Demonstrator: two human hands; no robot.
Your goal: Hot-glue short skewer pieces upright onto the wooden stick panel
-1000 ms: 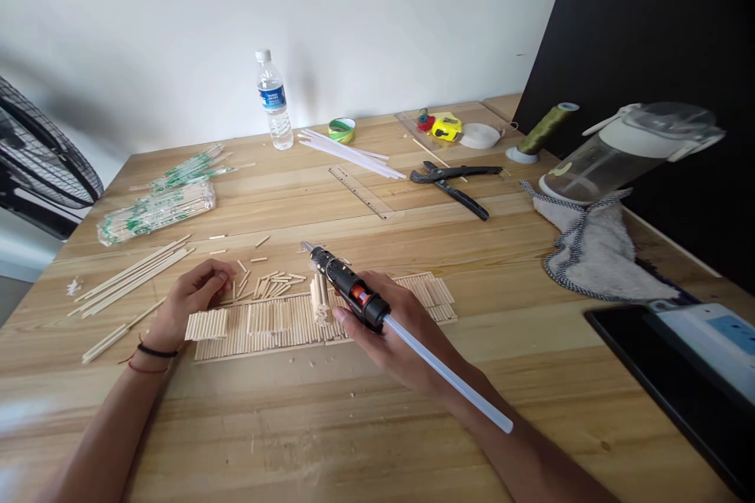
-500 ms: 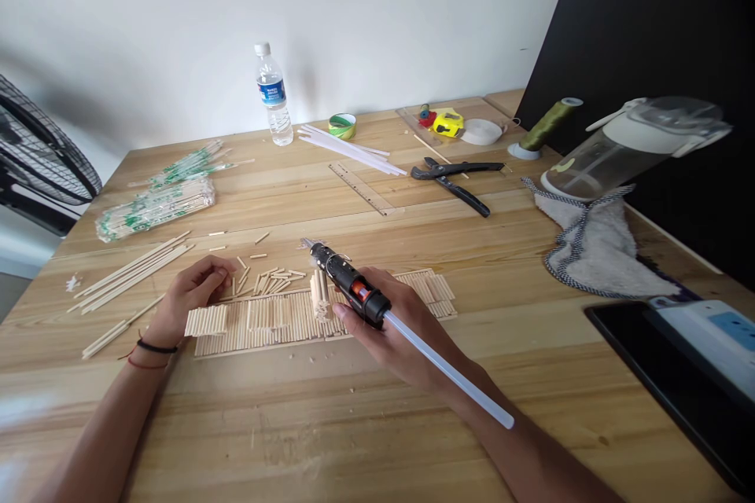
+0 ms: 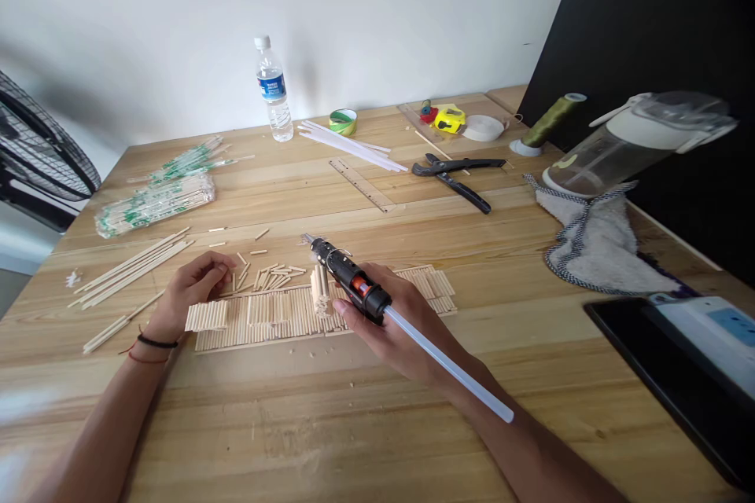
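the right hand has its fingers wrapped round the glue gun, over the stick mat. the left hand curls near the small sticks; i cannot tell if it holds one.

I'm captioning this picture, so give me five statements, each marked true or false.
1. The right hand holds a black cylindrical glue gun. True.
2. A translucent white glue stick protrudes from the gun's rear. True.
3. Both hands hold that gun. False: the left hand is apart from it, beside short pale wooden sticks.
4. Every bottle lies flat. False: the clear plastic bottle with a blue label stands upright.
5. A yellow tape measure lies next to a round white roll. True.
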